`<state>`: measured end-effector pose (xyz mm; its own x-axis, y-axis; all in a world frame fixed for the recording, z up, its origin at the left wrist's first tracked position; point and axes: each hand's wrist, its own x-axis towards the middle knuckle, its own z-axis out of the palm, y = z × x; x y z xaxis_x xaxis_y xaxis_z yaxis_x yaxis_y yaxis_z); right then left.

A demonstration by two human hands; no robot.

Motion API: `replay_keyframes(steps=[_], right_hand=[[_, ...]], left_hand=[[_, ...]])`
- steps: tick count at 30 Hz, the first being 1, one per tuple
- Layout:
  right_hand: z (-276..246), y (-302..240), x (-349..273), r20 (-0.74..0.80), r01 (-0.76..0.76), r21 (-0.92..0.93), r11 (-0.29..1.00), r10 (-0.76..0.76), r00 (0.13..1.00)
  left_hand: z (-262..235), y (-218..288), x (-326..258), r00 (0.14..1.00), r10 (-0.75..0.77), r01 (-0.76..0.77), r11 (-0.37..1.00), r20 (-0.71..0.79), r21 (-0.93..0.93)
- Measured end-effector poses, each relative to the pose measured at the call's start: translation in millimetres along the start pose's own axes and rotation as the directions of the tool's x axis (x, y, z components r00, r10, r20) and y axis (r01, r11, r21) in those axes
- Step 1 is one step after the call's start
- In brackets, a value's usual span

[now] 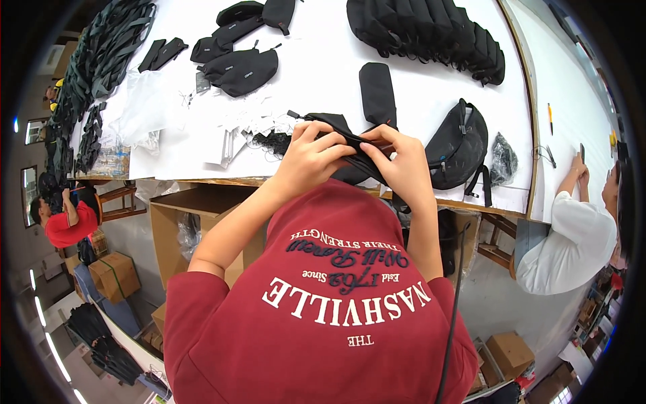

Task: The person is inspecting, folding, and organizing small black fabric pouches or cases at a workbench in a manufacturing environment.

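Observation:
Near the front edge of the white table, a black fabric bag [334, 122] is held between both my hands. My left hand [311, 156] grips its left part with bent fingers, and my right hand [402, 161] pinches a fold at its right, thumb toward the left thumb. The bag's lower part is partly hidden by my hands and shirt. Just beyond my right hand lies a small black pouch [377, 93]. A black curved waist bag [459, 147] with zips and a strap rests to the right. Left of my left hand is a tangle of thin black cords [272, 142].
Black bags [239, 72] lie at the far left, beside a heap of black straps [97, 57]. A row of black bags [431, 34] stands at the far right. Clear plastic [503, 160] lies near the right edge. An open carton [171, 242] sits below the table. Other people sit at both sides.

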<state>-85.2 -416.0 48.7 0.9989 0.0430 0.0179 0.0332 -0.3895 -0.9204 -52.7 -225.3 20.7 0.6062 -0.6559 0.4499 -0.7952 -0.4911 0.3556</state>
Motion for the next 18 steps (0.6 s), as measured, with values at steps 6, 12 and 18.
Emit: replay_keyframes(steps=[6,12,18], right_hand=[[0.8,-2.4,-1.4,0.048,-0.024,0.083,0.996,0.020,0.999],[7.3,-11.1,-6.3,0.024,0.001,0.132,0.991,-0.004,1.000],[13.1,-17.1,-7.5,-0.050,0.018,0.113,0.993,-0.012,0.999]], left_hand=[[-6.5,-0.3,-4.2,0.996,0.072,-0.074,0.996,-0.045,-0.044],[-12.8,7.2,-9.5,0.994,0.081,-0.081,0.997,-0.078,0.007],[-12.7,6.8,-10.4,0.995,0.003,-0.007,0.999,-0.097,-0.032]])
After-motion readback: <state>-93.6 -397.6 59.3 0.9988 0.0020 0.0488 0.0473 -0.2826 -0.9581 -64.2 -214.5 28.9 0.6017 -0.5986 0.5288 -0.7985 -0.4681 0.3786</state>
